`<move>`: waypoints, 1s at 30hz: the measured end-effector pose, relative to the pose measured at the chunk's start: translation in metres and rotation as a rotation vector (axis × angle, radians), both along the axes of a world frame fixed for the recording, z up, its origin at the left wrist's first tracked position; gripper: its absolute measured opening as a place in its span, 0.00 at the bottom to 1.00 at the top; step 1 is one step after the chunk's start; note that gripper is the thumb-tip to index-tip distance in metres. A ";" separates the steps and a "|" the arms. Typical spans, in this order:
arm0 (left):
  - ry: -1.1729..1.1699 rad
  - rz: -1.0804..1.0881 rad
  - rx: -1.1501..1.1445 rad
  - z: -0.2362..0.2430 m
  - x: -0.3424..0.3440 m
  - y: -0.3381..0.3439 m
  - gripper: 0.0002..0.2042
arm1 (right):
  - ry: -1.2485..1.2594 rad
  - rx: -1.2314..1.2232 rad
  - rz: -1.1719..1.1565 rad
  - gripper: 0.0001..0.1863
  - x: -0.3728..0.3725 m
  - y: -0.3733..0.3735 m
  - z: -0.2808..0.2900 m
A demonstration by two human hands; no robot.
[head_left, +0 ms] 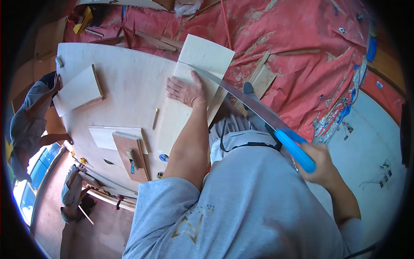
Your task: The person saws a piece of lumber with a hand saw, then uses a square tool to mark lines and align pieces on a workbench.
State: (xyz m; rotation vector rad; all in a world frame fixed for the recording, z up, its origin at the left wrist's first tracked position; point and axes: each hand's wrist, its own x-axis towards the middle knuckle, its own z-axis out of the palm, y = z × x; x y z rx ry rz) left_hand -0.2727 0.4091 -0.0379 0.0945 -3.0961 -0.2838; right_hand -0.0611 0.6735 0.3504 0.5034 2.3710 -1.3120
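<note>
If the left hand (187,90), spread flat, slips, the board (207,54) could shift; the right hand (318,163) grasps the saw (258,108).

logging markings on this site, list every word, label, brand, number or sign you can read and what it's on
Grey shirt: gold angular emblem with tiny lettering beside it, too small and creased to quote reliably.
Round blue disc on the worktop: pale mark, too small to read.
Saw: no readable text.
Nothing here to quote.
</note>
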 end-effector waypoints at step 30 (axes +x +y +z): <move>0.017 0.072 0.032 -0.002 0.002 0.005 0.50 | 0.167 -0.016 -0.024 0.17 -0.101 -0.063 -0.203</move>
